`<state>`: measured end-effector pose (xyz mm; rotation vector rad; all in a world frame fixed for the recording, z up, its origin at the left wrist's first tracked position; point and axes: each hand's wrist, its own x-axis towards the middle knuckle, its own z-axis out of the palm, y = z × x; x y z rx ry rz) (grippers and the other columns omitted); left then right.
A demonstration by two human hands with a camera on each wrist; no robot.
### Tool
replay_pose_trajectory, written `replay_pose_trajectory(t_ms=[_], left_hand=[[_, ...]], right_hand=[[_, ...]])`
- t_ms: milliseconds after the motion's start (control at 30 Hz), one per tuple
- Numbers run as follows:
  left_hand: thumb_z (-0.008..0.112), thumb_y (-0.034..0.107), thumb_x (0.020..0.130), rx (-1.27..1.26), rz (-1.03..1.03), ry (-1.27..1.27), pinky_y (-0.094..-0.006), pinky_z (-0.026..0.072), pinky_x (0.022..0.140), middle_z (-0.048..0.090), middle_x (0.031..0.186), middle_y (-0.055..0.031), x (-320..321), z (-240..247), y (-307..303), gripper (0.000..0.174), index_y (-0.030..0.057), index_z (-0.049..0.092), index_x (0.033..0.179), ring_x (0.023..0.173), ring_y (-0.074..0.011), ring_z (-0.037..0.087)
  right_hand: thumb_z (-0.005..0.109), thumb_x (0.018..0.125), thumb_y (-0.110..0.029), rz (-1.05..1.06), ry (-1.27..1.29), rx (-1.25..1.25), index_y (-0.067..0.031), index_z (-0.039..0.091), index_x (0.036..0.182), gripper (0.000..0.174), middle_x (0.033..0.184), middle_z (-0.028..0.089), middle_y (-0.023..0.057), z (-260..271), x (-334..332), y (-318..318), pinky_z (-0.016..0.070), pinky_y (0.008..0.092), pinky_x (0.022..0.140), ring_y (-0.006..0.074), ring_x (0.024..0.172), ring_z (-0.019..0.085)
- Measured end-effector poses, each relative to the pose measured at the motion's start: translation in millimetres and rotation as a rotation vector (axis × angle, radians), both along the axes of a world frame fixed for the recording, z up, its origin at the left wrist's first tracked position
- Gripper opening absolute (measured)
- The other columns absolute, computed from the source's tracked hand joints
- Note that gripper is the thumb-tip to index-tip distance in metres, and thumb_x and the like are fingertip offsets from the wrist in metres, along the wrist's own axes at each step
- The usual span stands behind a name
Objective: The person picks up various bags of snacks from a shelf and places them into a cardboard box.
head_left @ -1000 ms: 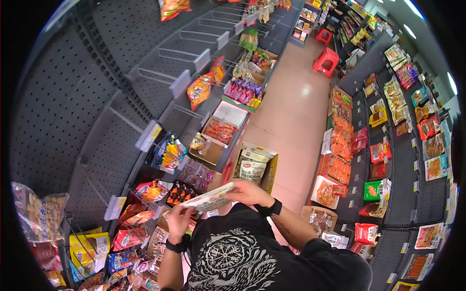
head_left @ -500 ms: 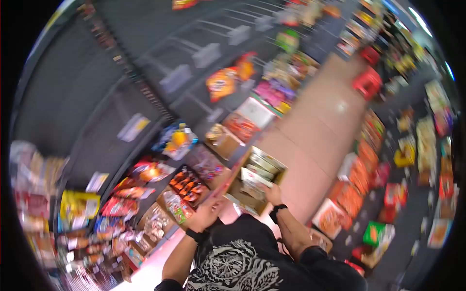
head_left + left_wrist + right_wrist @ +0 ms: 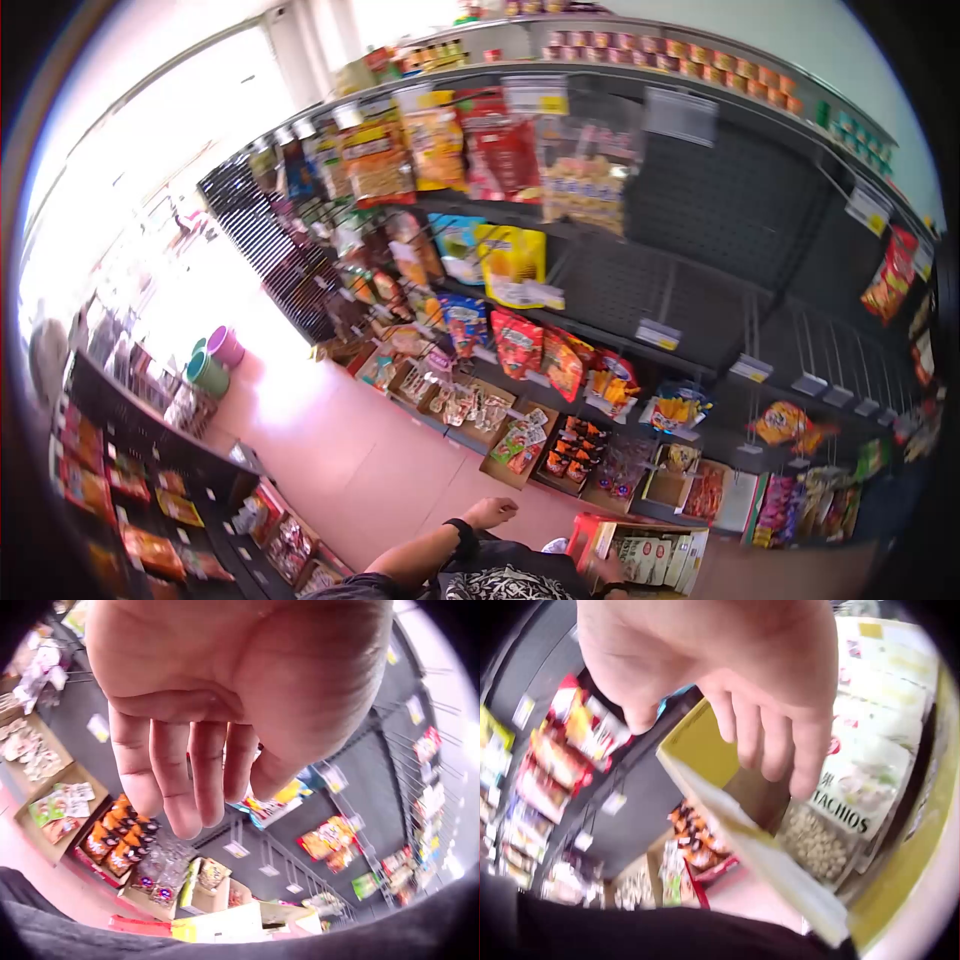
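Note:
My left hand (image 3: 490, 513) hangs in front of my body over the aisle, holding nothing. In the left wrist view its fingers (image 3: 202, 776) are loosely extended. My right hand (image 3: 727, 660) is over an open yellow carton (image 3: 701, 746), its relaxed fingers holding nothing. White bags of pistachios (image 3: 859, 780) stand in a row inside the carton, the fingertips right beside the front one. The nuts show through that bag's clear lower part. In the head view, the right hand is blurred at the bottom edge, beside the carton's bags (image 3: 645, 558).
Dark shelving with hanging snack bags (image 3: 515, 265) runs across the front. Low cartons, including one of orange-and-black packets (image 3: 575, 450), line its base. Another shelf (image 3: 150, 440) stands at left. Green and pink bins (image 3: 208, 372) are farther down the tiled aisle (image 3: 340, 450).
Both hands held a pistachio bag at first. The left hand released it, and the right hand lowered it into the carton and let go. The head view has swung left toward the shelf.

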<state>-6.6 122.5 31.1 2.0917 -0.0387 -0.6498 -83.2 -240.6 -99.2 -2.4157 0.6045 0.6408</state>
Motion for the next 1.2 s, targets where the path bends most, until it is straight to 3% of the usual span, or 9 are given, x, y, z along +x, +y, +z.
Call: replay_pose_trajectory(t_ms=[67, 333, 367, 467, 533, 600, 900, 1167, 1200], left_hand=[[0.059, 0.028, 0.085, 0.017, 0.139, 0.102, -0.0314, 0.0531, 0.071, 0.068, 0.090, -0.0102, -27.9, -38.7, 49.7, 0.033, 0.0023, 0.062, 0.106, 0.075, -0.0183, 0.068], [0.055, 0.031, 0.082, 0.154, 0.564, 0.666, -0.0285, 0.0530, 0.058, 0.069, 0.086, -0.0020, -219.4, -117.1, 218.1, 0.031, 0.0077, 0.067, 0.099, 0.072, -0.0145, 0.065], [0.054, 0.030, 0.086, 0.178, 0.518, 0.785, -0.0311, 0.0541, 0.068, 0.067, 0.099, -0.0032, -235.5, -114.9, 228.7, 0.034, 0.0100, 0.061, 0.113, 0.084, -0.0162, 0.065], [0.057, 0.034, 0.083, 0.199, 0.143, 0.476, -0.0322, 0.0551, 0.069, 0.068, 0.099, -0.0051, -309.1, -176.2, 280.3, 0.036, 0.0096, 0.064, 0.110, 0.086, -0.0189, 0.065], [0.059, 0.035, 0.081, 0.182, 0.452, 0.662, -0.0294, 0.0540, 0.063, 0.069, 0.088, -0.0054, -314.7, -126.4, 272.3, 0.037, 0.0073, 0.067, 0.104, 0.075, -0.0171, 0.066], [0.058, 0.034, 0.082, 0.150, 0.438, 0.690, -0.0289, 0.0539, 0.064, 0.069, 0.088, -0.0053, -328.0, -123.0, 285.1, 0.036, 0.0060, 0.066, 0.104, 0.077, -0.0172, 0.066], [0.053, 0.020, 0.086, -0.099, 0.652, 0.649, -0.0299, 0.0540, 0.058, 0.068, 0.093, -0.0106, -350.4, -119.4, 292.7, 0.030, -0.0010, 0.062, 0.106, 0.076, -0.0188, 0.066], [0.053, 0.019, 0.087, -0.048, 0.406, 0.655, -0.0311, 0.0527, 0.055, 0.068, 0.092, -0.0106, -324.2, -166.6, 256.5, 0.028, 0.0009, 0.061, 0.106, 0.072, -0.0180, 0.065], [0.052, 0.019, 0.087, 0.003, 0.422, 0.725, -0.0310, 0.0520, 0.055, 0.068, 0.091, -0.0102, -310.4, -164.0, 244.6, 0.026, 0.0017, 0.061, 0.105, 0.072, -0.0178, 0.065]], right_hand=[[0.065, 0.072, -0.042, -0.080, -0.032, 0.059, -0.0033, 0.054, 0.112, 0.056, 0.103, 0.063, 0.0223, -6.7, -13.2, 20.3, 0.0465, 0.0439, 0.086, 0.0389, 0.099, 0.059], [0.060, 0.075, -0.018, -0.045, 0.049, -0.125, -0.0032, 0.052, 0.115, 0.043, 0.096, 0.065, 0.0200, -56.1, -21.7, 0.0, 0.0511, 0.0425, 0.077, 0.0379, 0.090, 0.063], [0.059, 0.075, -0.017, -0.044, 0.009, -0.186, -0.0031, 0.052, 0.113, 0.042, 0.095, 0.065, 0.0202, -50.3, -24.5, 2.9, 0.0515, 0.0429, 0.076, 0.0379, 0.089, 0.063], [0.050, 0.083, -0.018, -0.119, -0.037, -0.271, -0.0009, 0.052, 0.111, 0.033, 0.099, 0.063, 0.0223, -36.4, -39.8, 29.6, 0.0499, 0.0415, 0.079, 0.0373, 0.093, 0.062], [0.036, 0.092, -0.020, -0.087, -0.037, -0.335, 0.0022, 0.053, 0.111, 0.034, 0.102, 0.063, 0.0204, -34.9, -53.0, 38.9, 0.0497, 0.0383, 0.080, 0.0335, 0.093, 0.062], [0.056, 0.076, -0.012, -0.110, -0.132, -0.159, -0.0056, 0.056, 0.109, 0.034, 0.104, 0.063, 0.0191, -46.7, -60.0, 36.4, 0.0460, 0.0398, 0.087, 0.0377, 0.099, 0.059], [0.058, 0.072, -0.014, -0.083, -0.094, -0.120, -0.0037, 0.061, 0.107, 0.036, 0.100, 0.063, 0.0225, -53.0, -61.9, 108.4, 0.0470, 0.0417, 0.086, 0.0386, 0.096, 0.060], [0.064, 0.079, -0.017, -0.209, -0.351, -0.014, -0.0101, 0.066, 0.099, 0.021, 0.083, 0.068, 0.0102, 33.7, -94.3, 95.9, 0.0499, 0.0293, 0.072, 0.0186, 0.079, 0.066], [0.063, 0.080, -0.020, -0.330, -0.445, 0.016, -0.0129, 0.067, 0.090, 0.013, 0.077, 0.067, 0.0116, 32.9, -106.9, 73.0, 0.0515, 0.0331, 0.066, 0.0265, 0.075, 0.066]])
